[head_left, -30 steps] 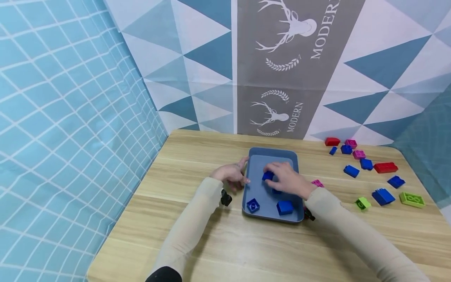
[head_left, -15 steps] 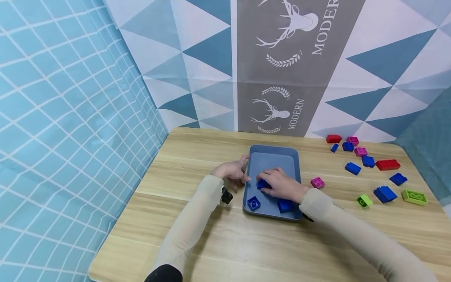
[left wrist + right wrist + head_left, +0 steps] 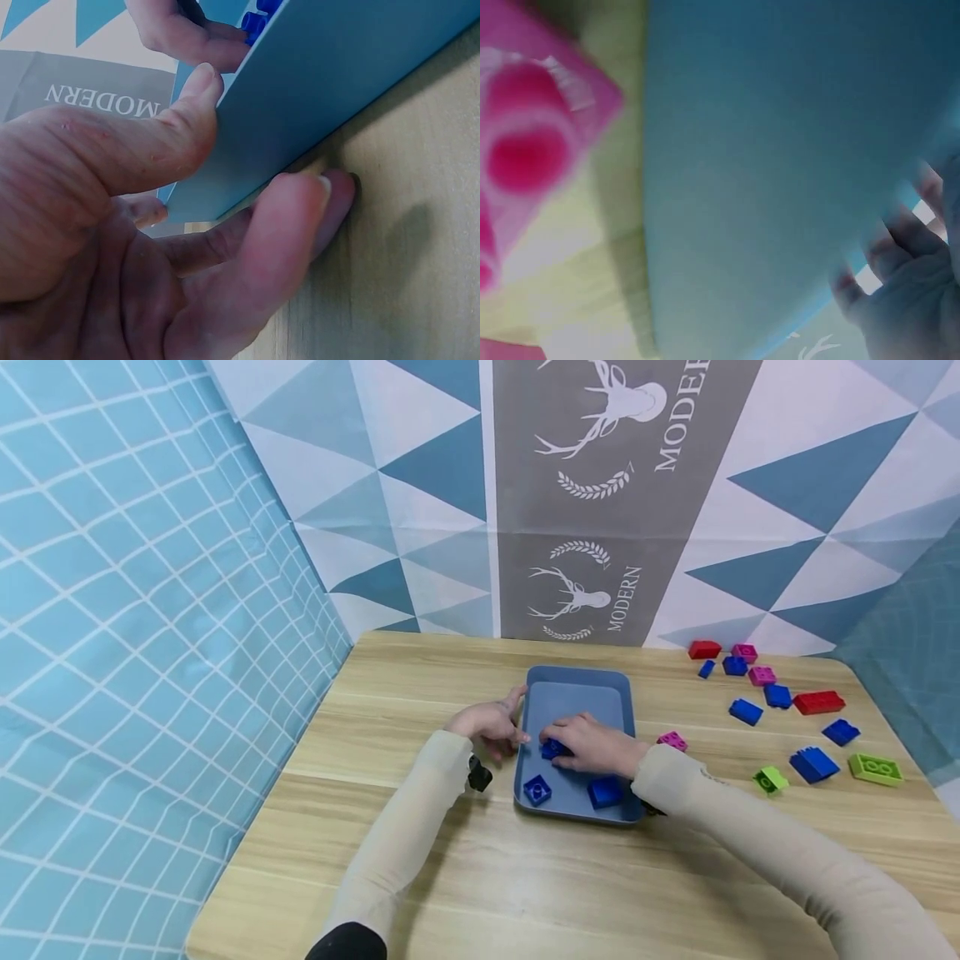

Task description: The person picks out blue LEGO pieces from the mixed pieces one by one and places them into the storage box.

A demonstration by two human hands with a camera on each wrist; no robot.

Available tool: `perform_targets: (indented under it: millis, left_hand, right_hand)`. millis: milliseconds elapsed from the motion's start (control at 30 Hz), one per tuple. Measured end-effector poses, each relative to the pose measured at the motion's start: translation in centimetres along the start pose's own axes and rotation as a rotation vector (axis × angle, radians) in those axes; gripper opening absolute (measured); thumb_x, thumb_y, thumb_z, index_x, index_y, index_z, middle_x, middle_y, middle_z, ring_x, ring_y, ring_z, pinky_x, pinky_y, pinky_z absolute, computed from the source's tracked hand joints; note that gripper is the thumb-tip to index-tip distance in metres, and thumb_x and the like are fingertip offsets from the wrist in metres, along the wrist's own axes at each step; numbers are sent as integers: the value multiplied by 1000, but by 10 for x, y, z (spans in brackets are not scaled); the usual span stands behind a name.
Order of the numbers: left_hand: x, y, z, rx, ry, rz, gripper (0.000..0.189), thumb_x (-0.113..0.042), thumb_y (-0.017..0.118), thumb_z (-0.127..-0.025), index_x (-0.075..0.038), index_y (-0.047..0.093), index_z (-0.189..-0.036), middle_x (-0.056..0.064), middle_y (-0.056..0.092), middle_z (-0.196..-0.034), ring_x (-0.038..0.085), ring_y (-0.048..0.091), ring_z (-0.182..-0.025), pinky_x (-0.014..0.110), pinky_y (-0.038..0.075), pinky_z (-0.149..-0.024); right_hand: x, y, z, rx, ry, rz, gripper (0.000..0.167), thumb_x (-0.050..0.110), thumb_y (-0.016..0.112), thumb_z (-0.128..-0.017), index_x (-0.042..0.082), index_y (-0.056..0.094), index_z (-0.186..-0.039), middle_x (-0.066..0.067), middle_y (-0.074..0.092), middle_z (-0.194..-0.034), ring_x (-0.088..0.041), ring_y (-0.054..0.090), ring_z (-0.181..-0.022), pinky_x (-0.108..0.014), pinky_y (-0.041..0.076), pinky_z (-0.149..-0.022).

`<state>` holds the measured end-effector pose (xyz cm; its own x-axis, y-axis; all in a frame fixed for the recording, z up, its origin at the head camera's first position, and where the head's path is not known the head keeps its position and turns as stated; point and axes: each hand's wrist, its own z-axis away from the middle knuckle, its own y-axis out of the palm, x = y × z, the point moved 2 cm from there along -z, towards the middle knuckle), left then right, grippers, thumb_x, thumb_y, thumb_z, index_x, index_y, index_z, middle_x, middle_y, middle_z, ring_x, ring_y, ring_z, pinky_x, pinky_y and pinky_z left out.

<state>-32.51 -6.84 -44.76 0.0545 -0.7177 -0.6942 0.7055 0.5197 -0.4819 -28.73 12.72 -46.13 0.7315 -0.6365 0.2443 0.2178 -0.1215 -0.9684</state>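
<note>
A grey-blue tray (image 3: 579, 675) lies on the table. Inside it, my right hand (image 3: 600, 748) grips a blue toy brick (image 3: 553, 748) near the left wall, its fingers partly covering the brick. Two more blue toy bricks lie in the near part of the tray: a small hollow one (image 3: 537, 790) at left and a larger one (image 3: 605, 792) at right. My left hand (image 3: 489, 723) is at the tray's left side. In the left wrist view its thumb touches the rim, while the other fingers rest loosely bent beside the outer wall (image 3: 330, 82).
Just right of the tray sits a pink brick (image 3: 672, 741). Farther right are scattered blue bricks, including a large one (image 3: 814, 765), a long red brick (image 3: 819, 702), and lime green bricks (image 3: 876, 769). A patterned backdrop (image 3: 435, 510) stands behind the wooden table (image 3: 420, 677).
My right hand has shifted left and slightly nearer inside the tray, bringing the blue brick toward the left wall. The left hand keeps its place at the rim.
</note>
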Motion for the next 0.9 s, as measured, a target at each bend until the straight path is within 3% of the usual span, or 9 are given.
perform_targets:
  millis: [233, 400, 500, 633, 800, 900]
  left_hand:
    - [0, -3, 0, -14, -6, -6, 104, -16, 71, -97, -32, -7, -164, 18, 71, -94, 31, 73, -79, 37, 63, -59]
    - [3, 0, -1, -8, 6, 12, 105, -16, 72, -96, -32, -6, -164, 18, 70, -96, 31, 73, -81, 37, 63, -60]
    - [6, 3, -3, 6, 17, 23, 104, -18, 72, -96, -32, -6, -164, 18, 71, -96, 30, 73, -82, 37, 63, -62]
    - [16, 0, 2, -21, -19, 33, 103, -18, 72, -97, -34, -4, -164, 15, 70, -97, 28, 72, -81, 37, 63, -61]
    - [15, -3, 1, -17, 13, 41, 101, -16, 71, -97, -33, -3, -164, 15, 65, -107, 27, 73, -82, 37, 63, -62]
    - [8, -1, -5, 2, 34, 29, 102, -16, 72, -97, -34, -4, -164, 14, 65, -109, 26, 73, -82, 37, 63, -62]
  right_hand:
    - [1, -11, -8, 48, -22, -44, 31, 20, 79, -91, 11, 66, -117, -7, 71, -108, -24, 69, -100, -48, 58, -93]
    - [3, -10, -12, 67, 8, -47, 32, 22, 81, -89, 11, 66, -115, -7, 71, -106, -22, 68, -97, -45, 59, -90]
    - [2, -6, -13, 74, 38, -42, 33, 25, 82, -89, 13, 66, -115, -5, 72, -108, -21, 68, -99, -44, 58, -91]
    - [5, -2, -22, 69, 32, -73, 40, 31, 79, -91, 15, 65, -125, -5, 72, -116, -22, 68, -107, -45, 56, -97]
    - [1, -8, -18, 24, 99, -140, 52, 37, 75, -94, 15, 59, -138, -10, 65, -131, -28, 62, -118, -51, 52, -104]
    - [-9, -19, -3, -70, 156, -173, 50, 37, 72, -96, 12, 61, -137, -11, 62, -132, -29, 61, -119, -51, 53, -103]
